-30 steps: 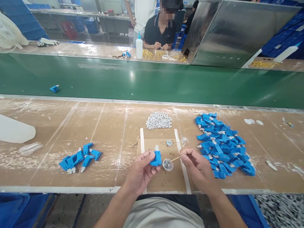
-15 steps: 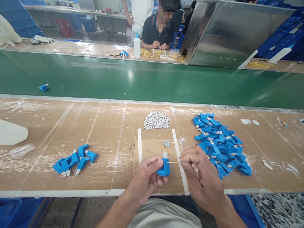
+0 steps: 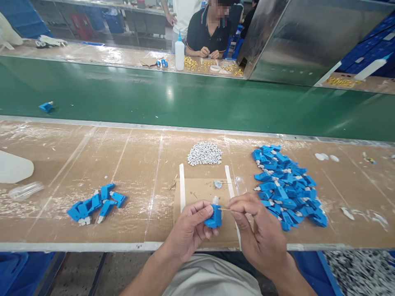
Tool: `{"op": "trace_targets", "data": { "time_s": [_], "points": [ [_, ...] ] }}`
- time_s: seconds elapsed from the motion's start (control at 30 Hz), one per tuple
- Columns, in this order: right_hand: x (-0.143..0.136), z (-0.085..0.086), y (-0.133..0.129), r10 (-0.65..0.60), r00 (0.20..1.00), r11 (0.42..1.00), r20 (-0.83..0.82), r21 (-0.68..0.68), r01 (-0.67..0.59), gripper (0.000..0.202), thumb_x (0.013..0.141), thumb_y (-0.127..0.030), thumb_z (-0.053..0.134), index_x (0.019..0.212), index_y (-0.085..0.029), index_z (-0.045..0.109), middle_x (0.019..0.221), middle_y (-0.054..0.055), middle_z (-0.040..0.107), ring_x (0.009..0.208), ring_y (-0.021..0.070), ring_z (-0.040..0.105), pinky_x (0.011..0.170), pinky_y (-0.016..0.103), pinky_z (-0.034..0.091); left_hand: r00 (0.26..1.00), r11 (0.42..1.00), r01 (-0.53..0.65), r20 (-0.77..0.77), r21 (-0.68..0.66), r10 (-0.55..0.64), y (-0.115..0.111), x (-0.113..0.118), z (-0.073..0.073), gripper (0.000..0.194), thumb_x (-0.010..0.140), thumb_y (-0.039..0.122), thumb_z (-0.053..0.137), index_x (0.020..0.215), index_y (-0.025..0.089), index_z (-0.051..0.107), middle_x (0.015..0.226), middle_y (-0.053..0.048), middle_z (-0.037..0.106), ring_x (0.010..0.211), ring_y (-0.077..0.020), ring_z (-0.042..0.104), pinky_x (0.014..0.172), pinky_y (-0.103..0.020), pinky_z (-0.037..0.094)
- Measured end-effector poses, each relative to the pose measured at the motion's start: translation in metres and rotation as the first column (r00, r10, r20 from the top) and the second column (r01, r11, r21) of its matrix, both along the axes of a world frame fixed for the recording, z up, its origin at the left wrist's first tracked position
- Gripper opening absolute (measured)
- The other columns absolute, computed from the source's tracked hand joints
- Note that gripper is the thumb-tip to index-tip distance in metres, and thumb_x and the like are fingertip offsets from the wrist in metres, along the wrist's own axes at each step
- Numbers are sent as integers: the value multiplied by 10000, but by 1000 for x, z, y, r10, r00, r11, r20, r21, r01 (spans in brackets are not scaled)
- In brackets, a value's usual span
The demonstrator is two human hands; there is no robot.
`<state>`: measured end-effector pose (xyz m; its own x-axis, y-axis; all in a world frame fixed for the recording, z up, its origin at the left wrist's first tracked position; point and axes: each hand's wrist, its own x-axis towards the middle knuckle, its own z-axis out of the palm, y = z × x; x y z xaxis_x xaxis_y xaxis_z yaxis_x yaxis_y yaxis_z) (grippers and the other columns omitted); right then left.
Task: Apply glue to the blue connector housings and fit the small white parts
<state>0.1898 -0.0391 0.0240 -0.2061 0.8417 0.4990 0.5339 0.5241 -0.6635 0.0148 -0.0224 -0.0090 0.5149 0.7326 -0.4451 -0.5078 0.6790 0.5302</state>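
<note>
Blue piece (image 3: 212, 218) is kinda chunky and angular, whitish nub (image 3: 215, 200) up top. It's over the bench (image 3: 138, 164), pinched in the fingers of the left hand (image 3: 191, 226); right hand (image 3: 261, 234) grips a thin wooden stick (image 3: 225, 209), tip at its side.

Blue piece (image 3: 212, 218): smooth plastic by its look, low sheen; pale tip (image 3: 215, 200) looks translucent. Stick (image 3: 224, 209): thin, plain wood. Blue pile (image 3: 286, 190): same smooth plastic. Surface (image 3: 132, 224): brown, cardboard-like, filmed over, glossy, wrinkled in patches. Cardboard sheet (image 3: 197, 193): matt, papery, stained. Tape strips (image 3: 182, 185): white, matt. White pebbles (image 3: 205, 154): hard-looking, slight shine. Green belt (image 3: 216, 105): smooth, glossy, throws back light. Metal box (image 3: 308, 41): bare sheet, dull shine. Bottle (image 3: 179, 56): milky plastic. Clear tube (image 3: 26, 190): glossy plastic. Shirt (image 3: 212, 279): pale cloth, matt, creased.
</note>
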Motion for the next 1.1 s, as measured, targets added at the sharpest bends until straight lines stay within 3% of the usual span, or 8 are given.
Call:
{"op": "trace_targets", "data": {
  "time_s": [0.43, 0.53, 0.63, 0.7, 0.8, 0.9, 1.0, 1.1],
  "points": [
    [-6, -8, -3, -32, 998, 999, -47, 21, 33, 224, 944, -40, 481, 1029, -233, 556, 882, 54, 637, 841, 213, 622, 721, 373, 496, 1000, 1000, -7, 25, 11, 7, -1, 1, 3, 255, 836, 330, 750, 767, 103, 657, 665, -26, 600, 502, -55, 582, 464, -112, 403],
    [-4, -6, -3, -50, 988, 998, -146, -43, 44, 197, 960, -63, 485, 1023, -232, 565, 884, 55, 633, 862, 219, 623, 736, 379, 497, 999, 1000, -14, 30, 7, 14, -1, -2, 0, 240, 845, 325, 743, 811, 99, 670, 687, -32, 617, 503, -57, 589, 466, -114, 416],
    [2, -6, -1, -144, 967, 984, -212, -136, 117, 134, 982, -133, 505, 980, -231, 595, 928, 69, 613, 935, 241, 608, 784, 399, 491, 998, 998, -59, 29, -10, 59, 2, -8, -3, 226, 843, 315, 749, 831, 103, 672, 716, -37, 637, 537, -69, 609, 452, -112, 421],
    [6, -11, 0, -157, 978, 974, -138, -183, 130, 109, 980, -169, 538, 962, -228, 628, 970, 73, 596, 963, 242, 593, 786, 385, 481, 993, 993, -116, 31, -28, 117, 5, -13, -5, 214, 830, 295, 763, 815, 105, 667, 694, -19, 616, 562, -76, 615, 456, -111, 434],
    [9, -23, -1, -62, 998, 959, -14, -278, 56, 123, 984, -188, 546, 995, -224, 663, 997, 68, 580, 920, 213, 588, 727, 335, 473, 977, 978, -206, 49, -37, 208, 9, -19, -8, 178, 829, 248, 763, 818, 98, 668, 684, 6, 584, 560, -63, 589, 507, -125, 484],
    [11, -31, 2, -24, 999, 946, 34, -322, 34, 170, 999, -201, 521, 1076, -225, 671, 1030, 73, 592, 945, 207, 596, 745, 321, 479, 971, 973, -226, 69, -39, 229, 11, -22, -13, 150, 852, 219, 736, 804, 98, 661, 681, 11, 578, 546, -53, 559, 550, -148, 516],
    [19, -30, 25, -104, 990, 947, 91, -295, 127, 155, 997, -239, 534, 1063, -234, 675, 988, 56, 633, 847, 193, 609, 699, 308, 471, 975, 977, -208, 71, -43, 211, 11, -24, -18, 122, 875, 212, 711, 842, 102, 671, 692, 7, 579, 570, -60, 560, 568, -166, 524],
    [26, -29, 67, -173, 954, 942, 246, -242, 233, 122, 978, -260, 564, 984, -214, 677, 863, 33, 662, 719, 182, 603, 657, 307, 459, 978, 980, -197, 67, -41, 200, 11, -26, -22, 110, 889, 216, 697, 891, 109, 678, 720, 3, 583, 599, -68, 567, 588, -186, 529]
  ]
}}
